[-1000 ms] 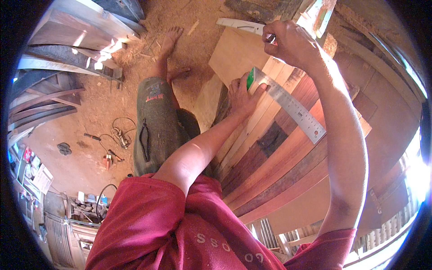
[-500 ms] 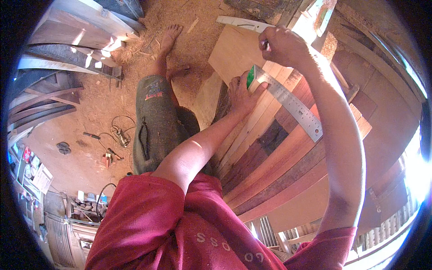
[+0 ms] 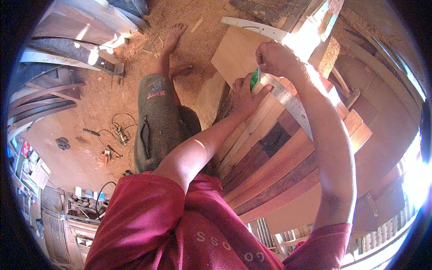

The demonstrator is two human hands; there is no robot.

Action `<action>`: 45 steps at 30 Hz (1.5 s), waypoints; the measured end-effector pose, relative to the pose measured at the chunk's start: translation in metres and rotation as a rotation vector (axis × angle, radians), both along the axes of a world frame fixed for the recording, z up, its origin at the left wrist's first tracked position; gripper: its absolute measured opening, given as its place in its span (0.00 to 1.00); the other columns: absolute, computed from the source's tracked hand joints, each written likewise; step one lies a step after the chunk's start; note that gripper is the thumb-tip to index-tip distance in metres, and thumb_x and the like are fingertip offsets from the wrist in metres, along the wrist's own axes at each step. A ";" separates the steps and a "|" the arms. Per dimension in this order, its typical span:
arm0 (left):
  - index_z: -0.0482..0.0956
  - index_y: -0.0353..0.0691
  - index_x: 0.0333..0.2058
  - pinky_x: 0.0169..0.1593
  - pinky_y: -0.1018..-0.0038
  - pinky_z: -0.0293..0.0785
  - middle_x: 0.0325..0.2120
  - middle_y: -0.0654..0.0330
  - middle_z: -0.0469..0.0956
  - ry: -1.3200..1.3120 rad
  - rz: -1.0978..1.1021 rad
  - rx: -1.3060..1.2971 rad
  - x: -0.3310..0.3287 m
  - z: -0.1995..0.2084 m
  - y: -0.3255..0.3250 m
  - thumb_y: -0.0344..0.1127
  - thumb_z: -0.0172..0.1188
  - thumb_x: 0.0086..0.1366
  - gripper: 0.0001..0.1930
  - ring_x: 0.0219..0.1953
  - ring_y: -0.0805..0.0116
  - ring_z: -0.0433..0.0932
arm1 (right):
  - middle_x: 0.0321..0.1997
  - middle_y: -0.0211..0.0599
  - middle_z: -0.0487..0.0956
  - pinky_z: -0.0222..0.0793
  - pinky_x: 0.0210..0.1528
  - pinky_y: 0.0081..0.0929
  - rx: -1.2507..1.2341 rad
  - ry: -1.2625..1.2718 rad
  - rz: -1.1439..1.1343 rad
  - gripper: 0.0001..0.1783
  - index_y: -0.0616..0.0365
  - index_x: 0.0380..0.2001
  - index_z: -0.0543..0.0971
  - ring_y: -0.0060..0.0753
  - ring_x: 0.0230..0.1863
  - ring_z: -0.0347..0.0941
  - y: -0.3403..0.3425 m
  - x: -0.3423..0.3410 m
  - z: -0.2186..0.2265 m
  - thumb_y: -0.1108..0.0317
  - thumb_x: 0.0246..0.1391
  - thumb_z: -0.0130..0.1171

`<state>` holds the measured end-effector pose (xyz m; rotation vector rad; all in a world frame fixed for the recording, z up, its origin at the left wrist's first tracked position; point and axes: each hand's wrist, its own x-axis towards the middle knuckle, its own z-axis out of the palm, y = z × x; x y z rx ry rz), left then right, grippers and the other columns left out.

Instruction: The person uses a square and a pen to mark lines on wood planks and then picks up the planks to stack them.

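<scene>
My left hand (image 3: 245, 98) grips the stock of a try square (image 3: 291, 104) and presses it against the near-left edge of a wooden board. The square's green-ended stock shows beside my fingers, and its marked metal blade lies across several pale and reddish wood strips (image 3: 279, 159), running partly under my right forearm. Close above the stock, my right hand (image 3: 278, 59) is closed with its fingertips pinched together at the square's corner. Whatever is between those fingertips is too small to make out.
A plywood piece (image 3: 238, 47) and a curved white strip (image 3: 254, 24) lie beyond my hands. Sawdust covers the floor around my bare foot (image 3: 173, 36). A corded tool (image 3: 119, 132) lies on the floor at left, with stacked curved boards (image 3: 47, 92) farther left.
My right hand has come down and nearer to the square's corner, its forearm now covering more of the blade. My left hand keeps its grip on the square.
</scene>
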<state>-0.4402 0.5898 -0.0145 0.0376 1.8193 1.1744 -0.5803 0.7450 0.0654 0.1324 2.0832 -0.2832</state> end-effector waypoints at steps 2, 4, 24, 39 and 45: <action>0.66 0.45 0.64 0.62 0.51 0.63 0.53 0.44 0.67 -0.010 -0.002 -0.006 -0.001 0.000 0.000 0.69 0.64 0.56 0.46 0.59 0.45 0.64 | 0.33 0.41 0.81 0.76 0.45 0.40 -0.012 0.015 0.044 0.08 0.57 0.25 0.80 0.46 0.42 0.79 0.000 0.001 0.001 0.69 0.39 0.69; 0.66 0.44 0.64 0.62 0.51 0.63 0.53 0.44 0.67 -0.027 -0.002 -0.003 -0.002 0.003 0.001 0.69 0.64 0.56 0.46 0.59 0.45 0.64 | 0.33 0.41 0.81 0.76 0.45 0.40 -0.003 -0.007 0.057 0.08 0.57 0.25 0.80 0.46 0.42 0.80 -0.003 -0.005 0.007 0.69 0.40 0.69; 0.65 0.41 0.64 0.62 0.49 0.62 0.52 0.41 0.68 -0.004 -0.019 0.000 -0.010 0.007 -0.003 0.70 0.63 0.56 0.47 0.59 0.43 0.65 | 0.34 0.39 0.82 0.77 0.46 0.40 0.079 -0.064 0.118 0.10 0.54 0.31 0.81 0.45 0.43 0.80 -0.019 -0.028 0.054 0.68 0.43 0.70; 0.65 0.45 0.66 0.63 0.49 0.60 0.55 0.43 0.67 -0.020 0.041 0.004 0.017 0.008 -0.023 0.65 0.66 0.56 0.45 0.59 0.43 0.64 | 0.37 0.52 0.83 0.77 0.49 0.46 0.075 0.225 0.036 0.15 0.56 0.39 0.82 0.55 0.43 0.81 -0.006 -0.040 0.095 0.60 0.49 0.64; 0.66 0.44 0.64 0.64 0.51 0.60 0.56 0.44 0.67 0.010 0.043 -0.006 0.044 0.007 -0.054 0.62 0.67 0.57 0.43 0.60 0.44 0.64 | 0.38 0.54 0.83 0.78 0.50 0.47 0.038 0.273 0.005 0.15 0.56 0.39 0.82 0.56 0.42 0.81 -0.014 -0.045 0.092 0.60 0.49 0.63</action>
